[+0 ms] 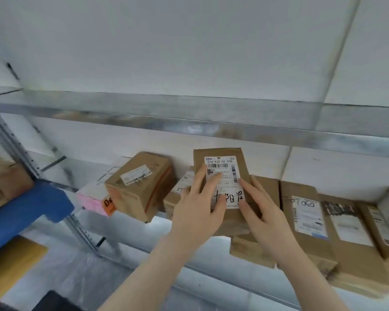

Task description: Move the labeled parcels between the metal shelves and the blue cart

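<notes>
A brown cardboard parcel (222, 153) with a white barcode label and black handwriting stands tilted on the metal shelf (144, 234). My left hand (195, 212) grips its left edge, fingers spread over the label. My right hand (263, 212) holds its right side, with the thumb on the label's lower corner. The parcel leans on other boxes behind and below it. A blue cart part (27, 209) shows at the left edge.
A tilted brown box (139, 187) sits left of the held parcel, with a pink package (92, 200) beside it. Several labeled parcels (310, 216) lie in a row to the right. Another shelf beam (189, 117) runs overhead. An upright shelf post (16, 151) stands at left.
</notes>
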A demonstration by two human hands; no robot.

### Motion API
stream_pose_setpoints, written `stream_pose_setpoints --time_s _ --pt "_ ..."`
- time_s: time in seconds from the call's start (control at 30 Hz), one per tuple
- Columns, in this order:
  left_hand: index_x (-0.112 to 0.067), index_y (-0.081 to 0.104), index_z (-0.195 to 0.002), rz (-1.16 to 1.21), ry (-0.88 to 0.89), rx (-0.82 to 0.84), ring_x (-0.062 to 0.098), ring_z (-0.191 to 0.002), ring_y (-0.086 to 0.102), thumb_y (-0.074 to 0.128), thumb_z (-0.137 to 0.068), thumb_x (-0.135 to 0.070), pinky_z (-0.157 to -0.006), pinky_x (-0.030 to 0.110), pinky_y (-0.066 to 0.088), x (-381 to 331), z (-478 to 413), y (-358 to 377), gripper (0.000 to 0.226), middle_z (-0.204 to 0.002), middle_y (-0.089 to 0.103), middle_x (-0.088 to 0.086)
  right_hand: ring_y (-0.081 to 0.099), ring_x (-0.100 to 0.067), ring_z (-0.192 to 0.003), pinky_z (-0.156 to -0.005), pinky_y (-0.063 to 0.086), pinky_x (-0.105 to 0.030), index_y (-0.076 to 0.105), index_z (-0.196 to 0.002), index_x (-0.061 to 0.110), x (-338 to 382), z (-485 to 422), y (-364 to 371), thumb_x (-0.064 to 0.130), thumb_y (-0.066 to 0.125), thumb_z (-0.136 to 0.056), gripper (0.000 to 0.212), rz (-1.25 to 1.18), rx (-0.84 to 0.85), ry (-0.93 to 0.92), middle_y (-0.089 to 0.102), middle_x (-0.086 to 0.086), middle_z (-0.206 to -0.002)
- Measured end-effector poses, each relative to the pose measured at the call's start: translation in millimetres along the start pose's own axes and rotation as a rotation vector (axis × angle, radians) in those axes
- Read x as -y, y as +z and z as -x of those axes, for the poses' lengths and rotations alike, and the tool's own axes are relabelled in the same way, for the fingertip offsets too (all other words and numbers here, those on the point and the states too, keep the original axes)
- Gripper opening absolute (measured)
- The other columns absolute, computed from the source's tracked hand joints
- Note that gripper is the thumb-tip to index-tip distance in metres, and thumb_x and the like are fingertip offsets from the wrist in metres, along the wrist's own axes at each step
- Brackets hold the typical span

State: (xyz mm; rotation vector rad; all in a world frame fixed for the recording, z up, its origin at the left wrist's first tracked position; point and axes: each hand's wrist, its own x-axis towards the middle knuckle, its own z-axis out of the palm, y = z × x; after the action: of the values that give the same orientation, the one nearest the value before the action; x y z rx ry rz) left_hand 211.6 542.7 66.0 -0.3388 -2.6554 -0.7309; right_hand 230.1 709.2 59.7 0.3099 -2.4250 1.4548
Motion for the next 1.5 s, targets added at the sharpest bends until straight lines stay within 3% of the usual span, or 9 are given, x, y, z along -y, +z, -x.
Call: stream_pose_setpoints --time_s 0.1,0.3,0.43,0.53,0.63,0.77,0.9,1.13,1.5 --pt "-0.048 0.023 -0.141 -0.064 -0.126 -0.061 0.031 -0.131 0.032 0.038 -0.092 -0.051 -0.1 0.04 0.038 69.3 21.8 -61.0 0.051 -0.157 0.002 -0.022 0.026 0.032 -0.115 -0.081 0.027 0.007 0.045 -0.132 0.046 45.1 -15.9 79.9 0.027 0.054 -0.093 0.044 -0.109 0.129 -0.062 0.022 0.026 -0.145" --pt "-0.046 0.023 -0.142 -0.156 -0.413 -0.185 0.027 -0.132 0.034 0.036 -0.091 -0.054 -0.096 0.041 0.045 221.4 101.0 -175.4 0.052 -0.156 0.002 -0.021 0.018 0.023 -0.128 -0.094 0.019 0.004 0.048 -0.133 0.04 136.5 -20.8 267.7 0.023 0.055 -0.093 0.044 -0.206 0.422 -0.19 0.03 0.016 -0.15" --pt "-0.044 0.022 -0.143 -0.223 -0.618 -0.206 0.028 -0.131 0.033 0.033 -0.091 -0.057 -0.097 0.038 0.039 312.0 168.8 -240.1 0.055 -0.156 0.0 -0.021 0.029 -0.001 -0.136 -0.111 0.027 -0.024 0.045 -0.135 0.04 188.9 -1.0 391.9 0.029 0.053 -0.094 0.044 -0.203 0.627 -0.224 0.033 0.013 -0.15" --pt "-0.046 0.02 -0.143 -0.228 -0.767 -0.224 0.027 -0.132 0.031 0.032 -0.092 -0.057 -0.097 0.039 0.042 366.1 206.1 -277.1 0.054 -0.155 -0.001 -0.024 0.022 0.006 -0.135 -0.105 0.025 -0.014 0.044 -0.132 0.046 223.2 12.2 466.4 0.03 0.053 -0.094 0.042 -0.263 0.751 -0.245 0.024 0.021 -0.15" --pt "-0.047 0.019 -0.144 -0.199 -0.879 -0.269 0.022 -0.132 0.032 0.033 -0.092 -0.058 -0.097 0.037 0.045 408.0 232.0 -298.2 0.055 -0.154 -0.003 -0.027 0.024 0.007 -0.133 -0.109 0.026 -0.024 0.044 -0.127 0.054 244.6 12.8 527.3 0.031 0.053 -0.094 0.041 -0.286 0.863 -0.26 0.024 0.025 -0.148" --pt "-0.047 0.018 -0.144 -0.183 -1.004 -0.326 0.019 -0.13 0.034 0.034 -0.092 -0.058 -0.094 0.03 0.042 459.1 247.9 -312.2 0.055 -0.154 -0.004 -0.027 0.023 0.014 -0.127 -0.102 0.025 -0.016 0.044 -0.126 0.057 257.8 -2.0 603.8 0.036 0.052 -0.094 0.04 -0.289 1.041 -0.271 0.021 0.032 -0.145" --pt "-0.047 0.018 -0.144 -0.145 -1.144 -0.358 0.022 -0.131 0.033 0.036 -0.094 -0.055 -0.097 0.032 0.042 506.7 250.7 -311.5 0.055 -0.155 -0.003 -0.024 0.027 0.014 -0.122 -0.08 0.025 0.007 0.045 -0.131 0.05 258.7 -19.3 669.2 0.034 0.052 -0.094 0.041 -0.302 1.18 -0.276 0.024 0.03 -0.145" --pt "-0.044 0.019 -0.145 -0.112 -1.381 -0.434 0.023 -0.129 0.036 0.037 -0.095 -0.05 -0.093 0.031 0.045 571.0 244.7 -294.2 0.053 -0.157 -0.001 -0.02 0.03 0.002 -0.131 -0.1 0.033 -0.02 0.043 -0.133 0.048 253.2 -50.8 762.9 0.033 0.051 -0.095 0.042 -0.239 1.44 -0.323 0.023 0.029 -0.148" --pt "-0.04 0.014 -0.146 -0.145 -1.454 -0.35 0.028 -0.128 0.035 0.036 -0.096 -0.051 -0.094 0.038 0.043 602.0 242.7 -292.7 0.056 -0.158 -0.001 -0.012 0.035 0.01 -0.12 -0.081 0.036 -0.01 0.044 -0.123 0.063 257.2 -75.3 827.2 0.03 0.052 -0.094 0.044 -0.218 1.662 -0.351 0.02 0.044 -0.139"
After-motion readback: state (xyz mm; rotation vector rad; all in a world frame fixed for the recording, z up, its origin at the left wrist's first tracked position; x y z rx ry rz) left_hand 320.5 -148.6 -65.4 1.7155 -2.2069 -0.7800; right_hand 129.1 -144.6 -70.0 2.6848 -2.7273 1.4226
